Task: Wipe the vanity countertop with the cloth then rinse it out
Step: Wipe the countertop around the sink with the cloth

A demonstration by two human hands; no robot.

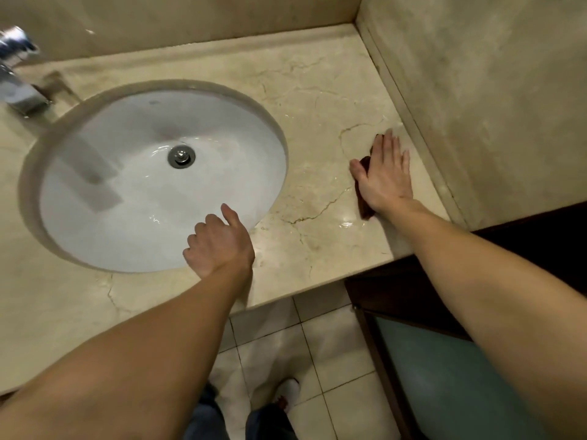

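Observation:
A beige marble vanity countertop [320,100] fills the upper view, with a white oval sink [133,173] sunk into it. My right hand [386,176] lies flat with straight fingers on a dark brown cloth [365,208], pressing it onto the counter near the right wall. Only the cloth's edges show around the palm. My left hand [219,242] hovers at the sink's front rim, fingers loosely curled, holding nothing.
A chrome faucet [19,90] stands blurred at the far left behind the sink. Marble walls [476,106] close the back and right sides. Below the counter's front edge lie floor tiles [317,360], my shoes, and a dark wooden cabinet [397,290].

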